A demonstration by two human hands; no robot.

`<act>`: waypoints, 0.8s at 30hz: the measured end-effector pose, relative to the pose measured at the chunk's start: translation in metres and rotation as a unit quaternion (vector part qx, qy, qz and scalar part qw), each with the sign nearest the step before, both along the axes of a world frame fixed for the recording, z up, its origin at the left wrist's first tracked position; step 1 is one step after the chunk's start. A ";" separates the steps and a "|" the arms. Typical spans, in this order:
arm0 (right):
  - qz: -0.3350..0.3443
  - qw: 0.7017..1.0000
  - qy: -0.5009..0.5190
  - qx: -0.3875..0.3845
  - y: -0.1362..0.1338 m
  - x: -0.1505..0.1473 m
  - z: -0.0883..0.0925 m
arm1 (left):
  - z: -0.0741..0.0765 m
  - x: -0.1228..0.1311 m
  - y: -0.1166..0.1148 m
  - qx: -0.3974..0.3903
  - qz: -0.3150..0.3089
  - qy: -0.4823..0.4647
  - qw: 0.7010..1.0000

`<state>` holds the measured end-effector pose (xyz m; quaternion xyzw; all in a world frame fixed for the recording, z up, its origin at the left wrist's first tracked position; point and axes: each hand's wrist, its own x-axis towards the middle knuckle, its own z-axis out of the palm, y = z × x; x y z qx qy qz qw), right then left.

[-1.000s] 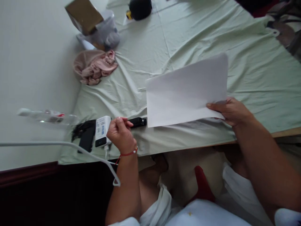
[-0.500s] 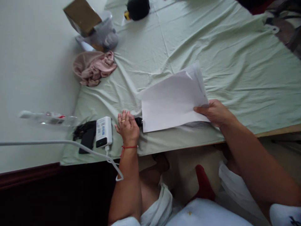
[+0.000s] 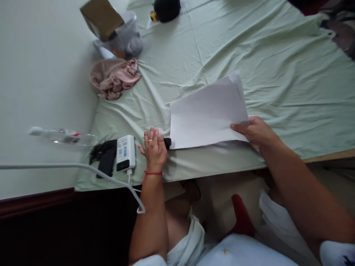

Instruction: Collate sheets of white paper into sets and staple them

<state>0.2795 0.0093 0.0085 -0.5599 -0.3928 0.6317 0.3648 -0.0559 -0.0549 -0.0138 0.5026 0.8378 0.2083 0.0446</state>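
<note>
Several white sheets of paper point(image 3: 208, 111) lie stacked at the bed's near side, their right end lifted a little. My right hand point(image 3: 256, 133) pinches their lower right corner, thumb on top. At the lower left corner of the sheets is a small black tool point(image 3: 168, 143), perhaps a stapler, mostly hidden beneath my left hand. My left hand point(image 3: 155, 149) rests flat over it, fingers stretched out and slightly apart. Just left of that hand lies a white power bank point(image 3: 125, 152) with a cable plugged in.
Beside the power bank are a black phone-like slab point(image 3: 107, 164) and a clear plastic bottle point(image 3: 65, 136). A white cable point(image 3: 111, 179) crosses in front. Farther back lie a pink cloth point(image 3: 116, 79), a cardboard box point(image 3: 102, 20) on a plastic tub, and a black round object point(image 3: 166, 10).
The sheets' lower left corner has shifted slightly up and away from the near edge. The loose top edge looks more even. My left hand stays over the black tool; the whole view shifted slightly.
</note>
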 end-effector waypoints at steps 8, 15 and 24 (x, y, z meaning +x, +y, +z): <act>-0.006 1.000 0.009 -0.006 0.002 0.001 0.000 | 0.001 0.003 -0.003 -0.025 -0.020 0.014 0.999; -0.008 1.000 0.007 -0.009 0.001 -0.002 -0.003 | 0.008 0.016 -0.005 -0.053 -0.042 0.047 0.997; -0.032 0.996 -0.068 0.042 -0.002 0.010 0.002 | 0.021 0.025 -0.005 0.109 0.045 0.067 0.991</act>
